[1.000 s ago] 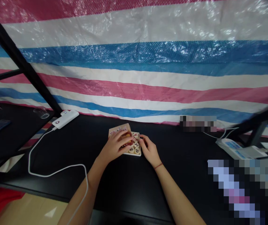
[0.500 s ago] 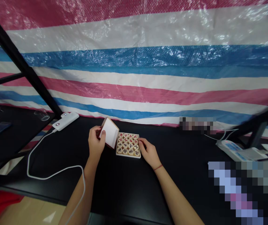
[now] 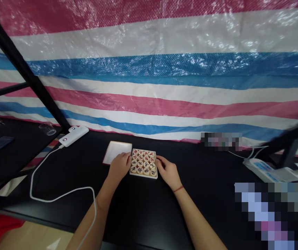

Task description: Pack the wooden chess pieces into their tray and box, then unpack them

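Observation:
A shallow white box (image 3: 143, 176) lies on the black table, filled with rows of round Chinese chess pieces (image 3: 146, 165) marked in red and black. My left hand (image 3: 120, 166) grips the box's left side, its fingers bent and partly hidden. On the opposite side, my right hand (image 3: 168, 173) has its curled fingers against the right edge. The box lid (image 3: 114, 151) rests left of the box with its white inside facing up, just beyond my left hand, which covers its near right corner.
A white charger (image 3: 74, 135) with a white cable (image 3: 60, 199) lies at left; the cable crosses over my left forearm. A power strip (image 3: 265, 168) stands at the right. Behind the table hangs a striped plastic sheet (image 3: 149, 92); a black frame post (image 3: 38, 86) rises at left.
My left hand has laid the lid down on the table, let go of it, and moved right to the box's left side. My right hand stays at the box's right edge.

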A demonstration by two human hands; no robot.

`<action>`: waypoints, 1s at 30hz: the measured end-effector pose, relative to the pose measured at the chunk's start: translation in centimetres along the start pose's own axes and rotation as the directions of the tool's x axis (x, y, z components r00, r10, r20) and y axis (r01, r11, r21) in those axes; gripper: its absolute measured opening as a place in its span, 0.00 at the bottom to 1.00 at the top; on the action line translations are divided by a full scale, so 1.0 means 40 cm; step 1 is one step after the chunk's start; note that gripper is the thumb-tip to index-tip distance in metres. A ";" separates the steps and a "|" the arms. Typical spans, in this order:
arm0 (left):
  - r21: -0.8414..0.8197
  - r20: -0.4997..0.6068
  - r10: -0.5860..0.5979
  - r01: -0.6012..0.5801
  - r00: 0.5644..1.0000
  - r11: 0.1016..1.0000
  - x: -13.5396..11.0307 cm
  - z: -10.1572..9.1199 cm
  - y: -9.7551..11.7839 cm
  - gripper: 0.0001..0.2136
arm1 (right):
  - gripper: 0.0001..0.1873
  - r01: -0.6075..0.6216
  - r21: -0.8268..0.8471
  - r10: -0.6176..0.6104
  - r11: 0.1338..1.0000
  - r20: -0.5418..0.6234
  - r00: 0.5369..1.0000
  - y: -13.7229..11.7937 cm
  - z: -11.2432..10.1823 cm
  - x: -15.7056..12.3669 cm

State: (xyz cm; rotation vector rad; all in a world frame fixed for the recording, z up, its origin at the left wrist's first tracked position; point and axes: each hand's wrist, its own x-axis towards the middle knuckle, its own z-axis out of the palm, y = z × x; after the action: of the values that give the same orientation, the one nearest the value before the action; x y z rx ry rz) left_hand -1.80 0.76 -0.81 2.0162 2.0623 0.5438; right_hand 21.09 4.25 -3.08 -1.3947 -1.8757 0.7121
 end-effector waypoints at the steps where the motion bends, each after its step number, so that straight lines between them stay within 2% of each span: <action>1: -0.003 0.033 -0.016 0.016 0.999 1.000 -0.003 -0.007 0.004 0.14 | 0.21 -0.002 -0.001 0.002 1.000 0.004 1.000 0.000 0.000 -0.001; 7: -0.013 0.163 -0.097 0.101 0.982 0.995 -0.014 -0.043 -0.002 0.11 | 0.22 -0.019 0.005 0.019 1.000 0.029 0.999 -0.009 0.005 -0.011; 16: -0.012 0.210 -0.149 0.155 0.966 0.988 -0.012 -0.055 -0.026 0.11 | 0.21 -0.021 -0.002 0.021 1.000 0.025 0.999 -0.019 0.030 -0.007; 19: -0.009 0.136 -0.184 0.187 0.973 0.982 -0.004 -0.053 -0.024 0.09 | 0.20 -0.008 0.008 0.008 1.000 0.020 1.000 -0.027 0.044 -0.002; 24: -0.027 -0.126 -0.115 0.112 0.985 0.993 0.016 -0.019 -0.018 0.12 | 0.20 0.010 0.015 -0.011 1.000 0.008 1.000 -0.033 0.056 0.007; 30: 0.025 -0.162 -0.084 0.090 0.983 0.996 0.029 0.007 -0.016 0.11 | 0.19 0.029 0.005 -0.029 1.000 -0.004 1.000 -0.026 0.061 0.005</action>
State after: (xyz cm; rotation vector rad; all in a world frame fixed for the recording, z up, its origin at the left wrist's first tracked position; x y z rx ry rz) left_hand -2.33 1.93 -1.20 1.9468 2.2541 0.6812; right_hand 18.52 4.09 -3.73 -1.3621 -1.8861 0.6983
